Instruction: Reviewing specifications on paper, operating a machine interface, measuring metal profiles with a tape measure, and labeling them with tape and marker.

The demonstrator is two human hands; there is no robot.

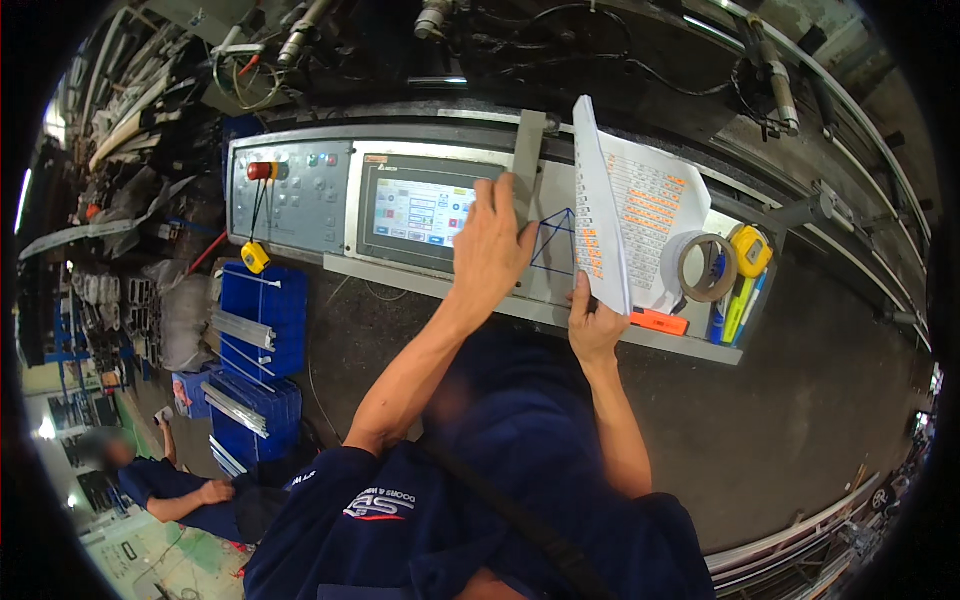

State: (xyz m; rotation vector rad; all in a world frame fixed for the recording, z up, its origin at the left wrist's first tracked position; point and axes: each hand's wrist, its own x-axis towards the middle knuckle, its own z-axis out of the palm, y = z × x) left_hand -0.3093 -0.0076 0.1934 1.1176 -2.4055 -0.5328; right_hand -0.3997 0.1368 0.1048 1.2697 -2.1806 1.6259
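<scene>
My left hand (492,240), its fingers stretched out and holding nothing, hovers over the right edge of a lit touchscreen (415,212) in a control panel. Whether it touches the screen, I cannot tell. In my right hand (597,322) is the lower edge of a sheaf of printed papers (600,215), held tilted up; several of its rows are marked orange. More of the pages lean to the right, against a roll of tape (706,267). Blue pen lines (553,240) show on the panel between my hands.
Beside the tape lie a yellow tape measure (750,252), markers (738,305) and an orange box (659,321). A red emergency button (259,171) sits on the button panel (300,195). Blue crates (262,320) hold metal profiles. Another person (190,495) stands at the lower left.
</scene>
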